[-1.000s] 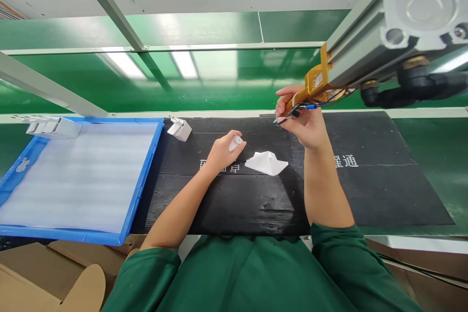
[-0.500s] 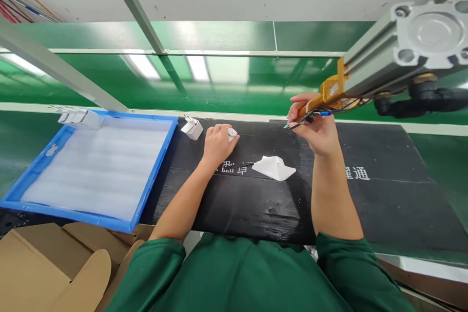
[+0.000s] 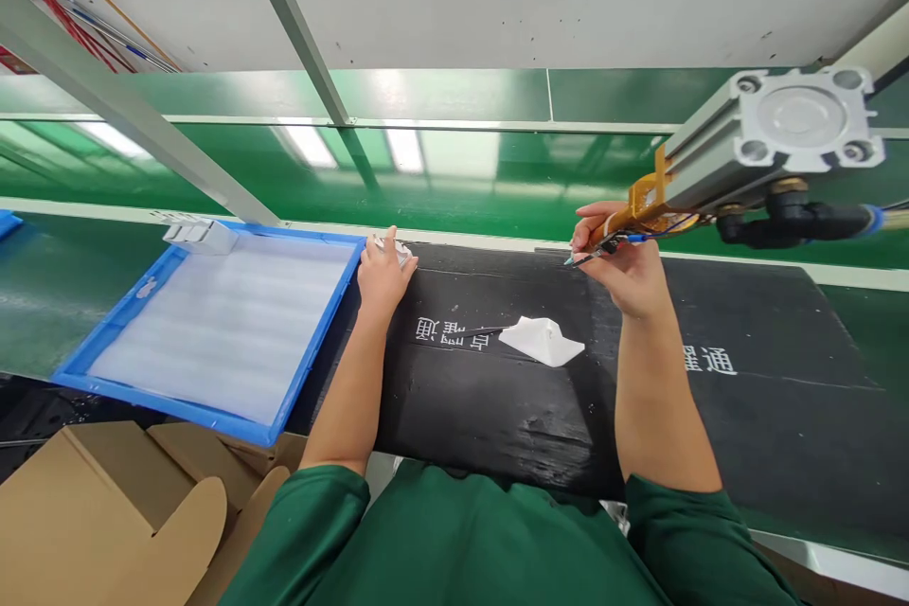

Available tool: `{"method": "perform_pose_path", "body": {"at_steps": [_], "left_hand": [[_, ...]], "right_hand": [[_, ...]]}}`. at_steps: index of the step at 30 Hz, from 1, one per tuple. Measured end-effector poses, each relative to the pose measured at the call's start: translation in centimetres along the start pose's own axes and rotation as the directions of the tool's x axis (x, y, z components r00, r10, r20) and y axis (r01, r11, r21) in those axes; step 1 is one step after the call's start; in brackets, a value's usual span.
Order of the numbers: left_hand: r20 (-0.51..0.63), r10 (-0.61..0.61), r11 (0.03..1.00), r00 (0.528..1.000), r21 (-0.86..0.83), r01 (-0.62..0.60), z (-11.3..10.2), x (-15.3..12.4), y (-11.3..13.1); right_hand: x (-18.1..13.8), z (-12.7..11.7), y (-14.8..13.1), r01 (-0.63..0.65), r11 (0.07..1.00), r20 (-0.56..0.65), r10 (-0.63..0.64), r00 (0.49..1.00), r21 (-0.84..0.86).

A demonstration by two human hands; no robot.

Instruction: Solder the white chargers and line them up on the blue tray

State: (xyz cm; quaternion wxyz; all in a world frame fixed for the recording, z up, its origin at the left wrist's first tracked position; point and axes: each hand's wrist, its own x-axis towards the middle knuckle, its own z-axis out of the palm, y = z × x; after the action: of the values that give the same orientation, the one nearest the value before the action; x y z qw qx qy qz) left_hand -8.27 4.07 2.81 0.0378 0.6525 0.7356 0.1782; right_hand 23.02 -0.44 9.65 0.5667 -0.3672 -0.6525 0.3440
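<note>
Black rubber mat [image 3: 497,407] dead centre, and left of it a blue plastic tray lined with white foam [image 3: 321,336], with a row of white chargers [image 3: 195,233] on the tray's far corner. Near the mat's middle lies a white wedge-shaped plastic piece [image 3: 543,341]. Over the mat's far right edge hangs a silver pneumatic cylinder with a yellow bracket [image 3: 767,142], crowding the right hand [image 3: 629,270]. That hand pinches a thin dark part with a blue wire [image 3: 600,249], too small to identify. At the mat's far left corner, the left hand [image 3: 382,275] curls over a small white plug [image 3: 398,250], seemingly gripping it, mostly hidden.
</note>
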Motion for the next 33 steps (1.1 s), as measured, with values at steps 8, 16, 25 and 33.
{"method": "perform_pose_path", "body": {"at_steps": [8, 16, 25, 33], "left_hand": [[0.307, -0.159, 0.381, 0.938, -0.857, 0.346, -1.4, 1.2, -0.1], [0.479, 0.103, -0.167, 0.872, -0.856, 0.49, -3.4, 0.1, 1.6], [0.144, -0.035, 0.743, 0.989, -0.658, 0.123, -5.8, -0.6, -1.6], [-0.061, -0.26, 0.965, 0.964, 0.028, 0.262, -8.1, 1.9, -8.0]], "right_hand": [[0.1, 0.0, 0.1, 0.013, 0.999, -0.002, -0.013, 1.0, 0.029], [0.2, -0.1, 0.3, 0.011, 0.999, 0.002, -0.011, 1.0, 0.03], [0.4, 0.0, 0.3, 0.005, 0.999, 0.0, -0.005, 1.0, 0.038], [0.5, -0.2, 0.5, -0.015, 0.998, 0.027, 0.013, 1.0, 0.063]]}}
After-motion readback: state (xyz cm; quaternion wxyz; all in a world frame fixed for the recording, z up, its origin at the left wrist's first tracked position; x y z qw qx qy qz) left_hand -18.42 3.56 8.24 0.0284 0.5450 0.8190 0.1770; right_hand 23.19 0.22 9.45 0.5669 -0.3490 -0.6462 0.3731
